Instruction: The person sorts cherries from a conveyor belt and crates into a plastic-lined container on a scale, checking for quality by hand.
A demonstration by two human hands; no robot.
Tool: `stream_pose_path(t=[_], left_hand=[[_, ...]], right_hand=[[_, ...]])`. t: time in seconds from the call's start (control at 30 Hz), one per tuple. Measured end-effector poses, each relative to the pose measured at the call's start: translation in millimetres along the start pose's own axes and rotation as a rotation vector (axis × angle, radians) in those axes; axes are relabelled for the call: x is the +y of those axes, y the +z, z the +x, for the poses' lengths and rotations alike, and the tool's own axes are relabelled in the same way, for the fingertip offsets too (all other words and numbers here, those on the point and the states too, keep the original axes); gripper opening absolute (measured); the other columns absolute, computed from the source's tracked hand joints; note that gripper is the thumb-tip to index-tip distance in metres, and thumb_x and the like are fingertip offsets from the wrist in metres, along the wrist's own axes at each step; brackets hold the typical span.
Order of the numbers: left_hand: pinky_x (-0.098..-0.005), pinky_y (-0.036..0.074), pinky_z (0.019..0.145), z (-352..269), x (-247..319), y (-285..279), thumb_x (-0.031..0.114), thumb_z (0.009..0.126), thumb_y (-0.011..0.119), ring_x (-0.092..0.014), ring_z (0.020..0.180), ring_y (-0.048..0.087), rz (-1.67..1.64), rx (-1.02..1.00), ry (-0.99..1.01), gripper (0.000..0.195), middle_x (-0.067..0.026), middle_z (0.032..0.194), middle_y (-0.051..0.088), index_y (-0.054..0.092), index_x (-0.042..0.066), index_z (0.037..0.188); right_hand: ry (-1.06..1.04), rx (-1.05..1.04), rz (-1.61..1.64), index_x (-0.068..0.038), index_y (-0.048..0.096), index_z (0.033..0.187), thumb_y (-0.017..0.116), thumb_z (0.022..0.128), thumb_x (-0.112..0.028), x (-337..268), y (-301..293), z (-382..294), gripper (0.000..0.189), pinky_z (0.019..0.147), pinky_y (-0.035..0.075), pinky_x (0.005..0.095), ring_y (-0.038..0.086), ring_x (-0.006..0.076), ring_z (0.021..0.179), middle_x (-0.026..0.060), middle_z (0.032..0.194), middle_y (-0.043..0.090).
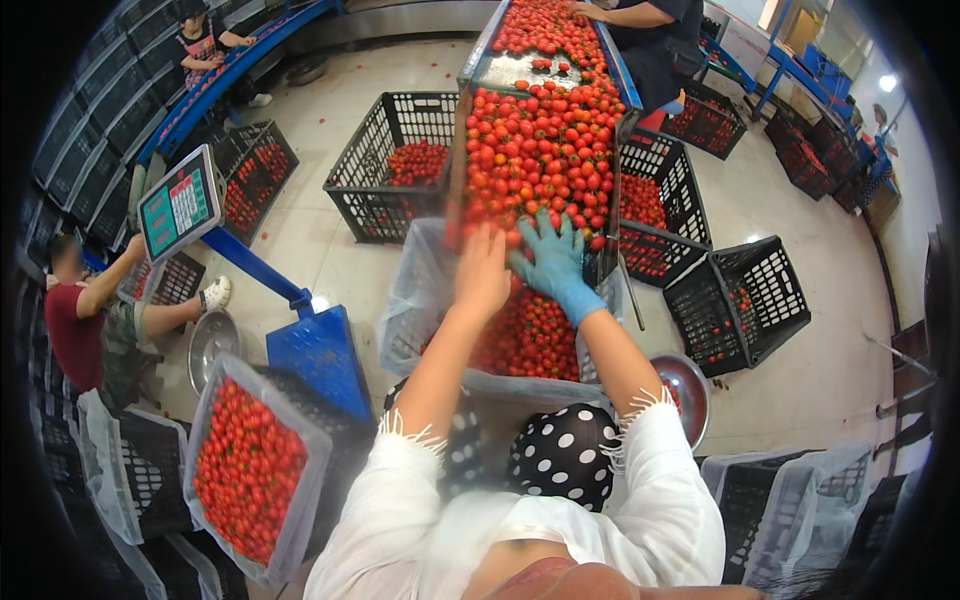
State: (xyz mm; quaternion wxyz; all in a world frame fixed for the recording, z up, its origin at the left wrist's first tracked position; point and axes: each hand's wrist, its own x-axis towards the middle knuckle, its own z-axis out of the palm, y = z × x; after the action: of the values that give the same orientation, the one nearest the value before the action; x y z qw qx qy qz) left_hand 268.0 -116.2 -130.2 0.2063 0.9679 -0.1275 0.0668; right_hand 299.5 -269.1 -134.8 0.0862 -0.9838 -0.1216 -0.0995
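Note:
Red cherry tomatoes point(540, 150) cover the lower end of a metal sorting chute point(510, 73) in front of me. At the chute's lip, my bare left hand point(482, 270) reaches over the fruit with its fingers stretched out, slightly blurred. My right hand point(555, 259), in a blue glove, lies on the tomatoes with its fingers spread. Neither hand is closed around anything that I can see. Below both hands stands a crate lined with clear plastic film point(409, 300), partly filled with tomatoes point(536, 337). My forearms hide some of it.
Black plastic crates point(390, 202) with tomatoes flank the chute. A blue platform scale point(319, 360) stands left, near a full lined crate point(251, 469). Metal bowls point(214, 349) sit on the floor. One person point(82, 315) sits left; another person's arm point(637, 16) reaches onto the chute.

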Motion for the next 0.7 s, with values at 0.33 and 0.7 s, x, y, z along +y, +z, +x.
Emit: stream_pose_path(t=[0.33, 0.7], left_hand=[[-0.0516, 0.028, 0.105, 14.9, 11.2, 1.8, 0.029, 0.072, 0.074, -0.035, 0.137, 0.018, -0.112, -0.08, -0.024, 0.083, -0.0148, 0.147, 0.023, 0.03, 0.011, 0.14], [-0.0477, 0.028, 0.106, 6.8, -6.2, -12.3, 0.032, 0.068, 0.077, -0.041, 0.135, 0.019, 0.094, -0.214, 0.037, 0.086, -0.0224, 0.148, 0.015, 0.033, 0.015, 0.14]], right_hand=[[-0.129, 0.355, 0.021, -0.023, 0.056, 0.114, 0.066, 0.073, -0.027, -27.8, -34.9, 94.1, 0.041, 0.097, 0.018, 0.0718, 0.035, 0.0343, 0.126, 0.0072, 0.142, 0.032], [0.331, 0.105, -0.164, -0.025, 0.052, 0.126, 0.05, 0.082, -0.058, 36.1, -29.8, 82.5, 0.055, 0.103, 0.022, 0.0601, 0.023, 0.0433, 0.13, 0.0119, 0.145, 0.029]])
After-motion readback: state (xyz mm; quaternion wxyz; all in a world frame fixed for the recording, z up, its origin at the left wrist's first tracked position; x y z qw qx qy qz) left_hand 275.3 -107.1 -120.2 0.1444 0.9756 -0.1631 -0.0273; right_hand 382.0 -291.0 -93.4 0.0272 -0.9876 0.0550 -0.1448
